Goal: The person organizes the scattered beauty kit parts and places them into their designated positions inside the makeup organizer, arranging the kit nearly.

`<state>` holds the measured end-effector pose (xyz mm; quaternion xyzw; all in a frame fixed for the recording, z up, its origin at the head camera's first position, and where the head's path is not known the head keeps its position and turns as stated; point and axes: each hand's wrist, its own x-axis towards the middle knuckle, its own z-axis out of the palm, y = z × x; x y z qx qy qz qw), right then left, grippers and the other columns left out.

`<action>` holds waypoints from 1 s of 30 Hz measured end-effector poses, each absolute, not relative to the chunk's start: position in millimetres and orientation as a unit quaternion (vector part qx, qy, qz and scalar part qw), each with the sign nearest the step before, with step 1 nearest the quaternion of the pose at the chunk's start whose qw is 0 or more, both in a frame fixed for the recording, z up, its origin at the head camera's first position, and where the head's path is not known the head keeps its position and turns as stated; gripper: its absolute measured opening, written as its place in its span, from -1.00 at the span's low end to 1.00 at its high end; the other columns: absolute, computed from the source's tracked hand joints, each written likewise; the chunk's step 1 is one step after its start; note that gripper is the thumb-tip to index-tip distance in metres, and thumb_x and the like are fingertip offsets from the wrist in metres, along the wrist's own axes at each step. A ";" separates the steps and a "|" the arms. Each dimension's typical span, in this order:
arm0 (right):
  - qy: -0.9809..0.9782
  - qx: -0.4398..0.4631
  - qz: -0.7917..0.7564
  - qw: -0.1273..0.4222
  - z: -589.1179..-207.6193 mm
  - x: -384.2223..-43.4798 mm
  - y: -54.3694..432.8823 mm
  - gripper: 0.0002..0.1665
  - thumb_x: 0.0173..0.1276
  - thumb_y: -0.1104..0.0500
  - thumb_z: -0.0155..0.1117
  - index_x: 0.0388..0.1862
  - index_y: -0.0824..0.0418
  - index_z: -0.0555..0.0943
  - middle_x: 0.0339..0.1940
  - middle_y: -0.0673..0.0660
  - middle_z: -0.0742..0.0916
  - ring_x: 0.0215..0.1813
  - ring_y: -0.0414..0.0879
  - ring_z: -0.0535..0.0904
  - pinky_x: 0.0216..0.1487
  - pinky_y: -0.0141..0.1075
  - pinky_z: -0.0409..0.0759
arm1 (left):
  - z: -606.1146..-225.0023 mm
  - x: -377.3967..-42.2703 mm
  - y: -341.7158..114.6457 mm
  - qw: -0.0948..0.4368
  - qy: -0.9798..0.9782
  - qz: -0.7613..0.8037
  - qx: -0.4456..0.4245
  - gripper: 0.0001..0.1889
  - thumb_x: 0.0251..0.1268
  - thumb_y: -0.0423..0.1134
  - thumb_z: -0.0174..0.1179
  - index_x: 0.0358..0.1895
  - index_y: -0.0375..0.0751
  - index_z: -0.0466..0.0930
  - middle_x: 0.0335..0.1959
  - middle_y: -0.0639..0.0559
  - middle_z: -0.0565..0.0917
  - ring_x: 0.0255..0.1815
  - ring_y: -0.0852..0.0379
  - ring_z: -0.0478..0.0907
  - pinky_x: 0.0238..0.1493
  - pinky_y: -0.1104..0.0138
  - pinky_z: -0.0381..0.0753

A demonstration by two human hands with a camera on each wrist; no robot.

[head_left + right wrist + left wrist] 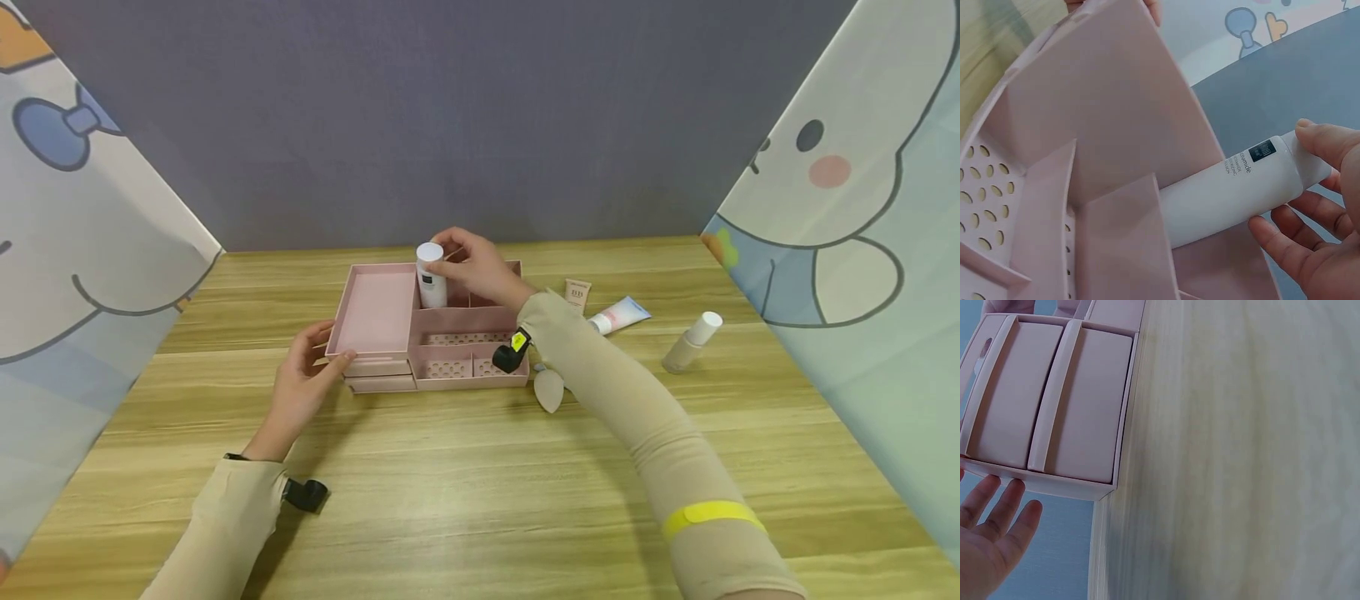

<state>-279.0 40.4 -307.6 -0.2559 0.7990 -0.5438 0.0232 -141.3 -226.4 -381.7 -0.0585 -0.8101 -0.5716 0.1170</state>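
A white lotion bottle [1229,194] with a dark label stands partly inside a rear compartment of the pink desktop organizer [375,308]. Thumb and fingers of my right hand [480,268] pinch it near the cap, as the right wrist view also shows. On the organizer's left side rests my left hand [300,383], its thumb at the tray's front corner. In the left wrist view, the fingers [1007,509] of that hand lie extended along the organizer's side, beside two drawers [1088,403].
Right of the organizer lie a beige BB tube [577,292], a white-and-blue tube [622,315] and a beige makeup sponge [549,390]. Farther right is a foundation bottle [693,342] with a white cap. A grey panel [465,125] rises behind the wooden table [450,500].
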 end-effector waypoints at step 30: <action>0.812 -0.242 -0.528 0.061 -327.3 -285.6 30.9 -0.56 0.39 0.21 0.35 0.21 0.29 0.53 0.02 0.20 0.64 0.05 0.00 0.55 -0.02 -0.28 0.55 | -383.4 -143.5 -227.1 0.120 -0.809 -0.573 -0.054 -0.45 0.41 -0.36 0.20 0.40 -0.33 0.28 0.18 -0.23 0.47 0.07 0.27 0.43 -0.02 0.57 0.46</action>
